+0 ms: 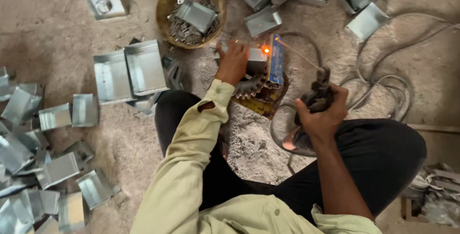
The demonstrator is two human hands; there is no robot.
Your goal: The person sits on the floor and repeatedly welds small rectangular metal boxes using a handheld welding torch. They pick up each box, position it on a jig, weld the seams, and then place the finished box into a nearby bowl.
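Seen from the head camera, a person in a pale green long-sleeved shirt and dark trousers is sitting on a sandy grey floor (57, 28) and welding. The left hand (233, 62) is pressing down, fingers laid close together, on a small folded grey sheet-metal box (256, 57) that is resting on a dark toothed steel gear (250, 86), with a blue rectangular block (275, 59) standing just beside it on the right. The right hand (322, 114) is gripping a dark, grimy electrode holder (318, 91), fingers wrapped tightly around its handle; a thin welding rod (297, 53) is slanting up and left from the holder towards the box. At the rod's tip an orange glowing spot (265, 49) is shining between the box and the blue block, with small sparks scattering nearby. Grey cables (383, 83) are looping across the floor to the right of the holder. Above the left hand, a round yellowish bowl (165, 6) is holding small metal scraps and one folded piece. Larger open sheet-metal trays (129, 68) are lying to the left, near the person's knee, and many more folded metal boxes (57, 169) are lying scattered along the left edge and across the top.
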